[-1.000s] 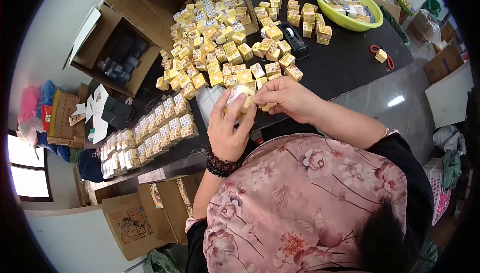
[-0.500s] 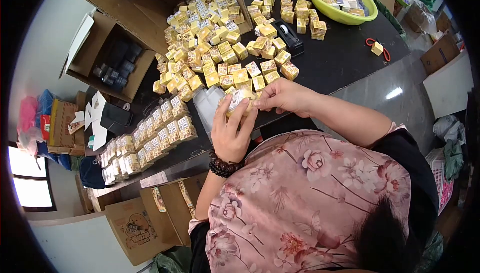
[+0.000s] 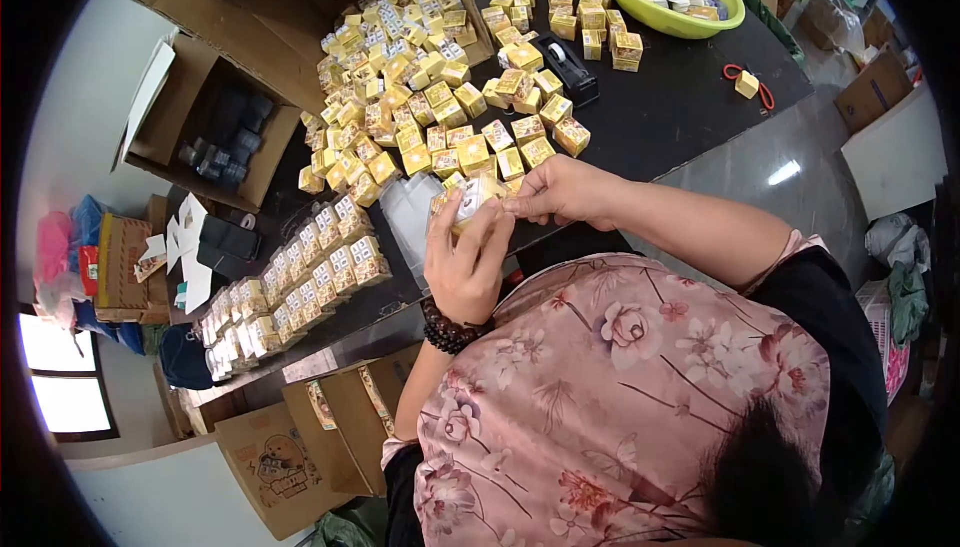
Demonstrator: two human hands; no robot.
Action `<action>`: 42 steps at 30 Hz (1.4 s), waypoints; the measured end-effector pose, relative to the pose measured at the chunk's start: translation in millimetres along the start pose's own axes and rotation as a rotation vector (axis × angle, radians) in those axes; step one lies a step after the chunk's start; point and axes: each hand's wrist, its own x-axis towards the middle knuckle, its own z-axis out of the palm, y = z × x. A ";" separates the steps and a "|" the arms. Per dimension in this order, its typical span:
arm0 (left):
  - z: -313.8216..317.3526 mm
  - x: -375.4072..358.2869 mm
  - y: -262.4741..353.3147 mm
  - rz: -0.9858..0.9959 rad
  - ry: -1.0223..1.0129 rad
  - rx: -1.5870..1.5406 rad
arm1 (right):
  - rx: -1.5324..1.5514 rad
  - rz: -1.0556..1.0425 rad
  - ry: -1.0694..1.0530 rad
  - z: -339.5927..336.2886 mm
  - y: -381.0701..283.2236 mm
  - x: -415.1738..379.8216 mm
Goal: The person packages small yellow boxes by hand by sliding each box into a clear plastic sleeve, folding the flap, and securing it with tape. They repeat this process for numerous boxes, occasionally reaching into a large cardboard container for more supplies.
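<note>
A small yellow-and-white box (image 3: pixel 478 197) is in my left hand (image 3: pixel 463 265), whose fingers are wrapped round it over the table's near edge. My right hand (image 3: pixel 568 193) pinches at the box's right end; its fingertips partly cover what they grip there. Just beyond, many small yellow boxes (image 3: pixel 473 154) lie in a loose pile that spills from a big open carton (image 3: pixel 235 2). A clear plastic sheet or tray (image 3: pixel 410 215) lies to the left of the held box. Rows of boxes (image 3: pixel 345 257) stand lined up farther left.
A black tape dispenser (image 3: pixel 568 72) stands beside the pile. Beyond it is a yellow-green basin (image 3: pixel 665 19) of flat packs. Red-handled scissors (image 3: pixel 764 97) lie at the right with one box. A smaller carton (image 3: pixel 270 162) holds dark clear containers. Printed cartons (image 3: pixel 270 467) stand below the table.
The view has shifted slightly. The box in my left hand has tilted a little, and more of its pale face shows. Both hands remain on it in nearly the same place.
</note>
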 end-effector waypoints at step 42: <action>7.3 10.6 -16.8 -1.127 0.464 -2.015 | 0.415 -0.297 0.595 -135.5 75.5 61.5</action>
